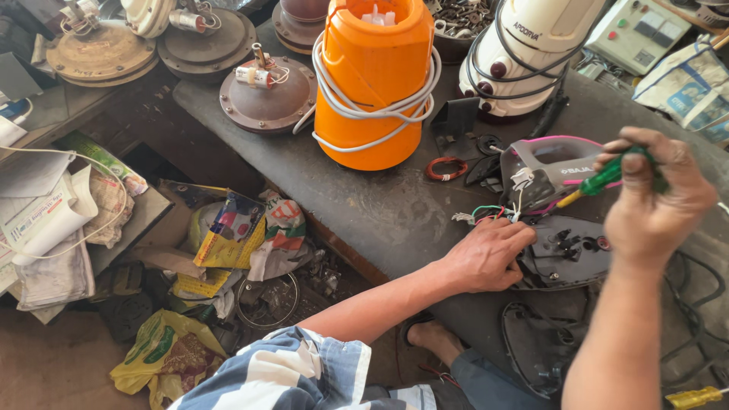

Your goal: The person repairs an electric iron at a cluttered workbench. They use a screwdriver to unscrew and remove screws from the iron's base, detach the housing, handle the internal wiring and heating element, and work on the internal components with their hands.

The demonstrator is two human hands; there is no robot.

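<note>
An opened electric iron lies on the dark workbench: its grey cover with pink trim is tipped up behind the black inner base, with coloured wires running out at the left. My left hand rests on the base's left edge, fingers pressed on it next to the wires. My right hand grips a green-handled screwdriver whose yellow shaft points down-left toward the wires. A dark soleplate lies nearer me.
An orange appliance body wrapped in white cord stands mid-bench, with a white appliance to its right. A red wire coil lies between. Round metal discs sit at the back left. Papers and bags clutter the floor.
</note>
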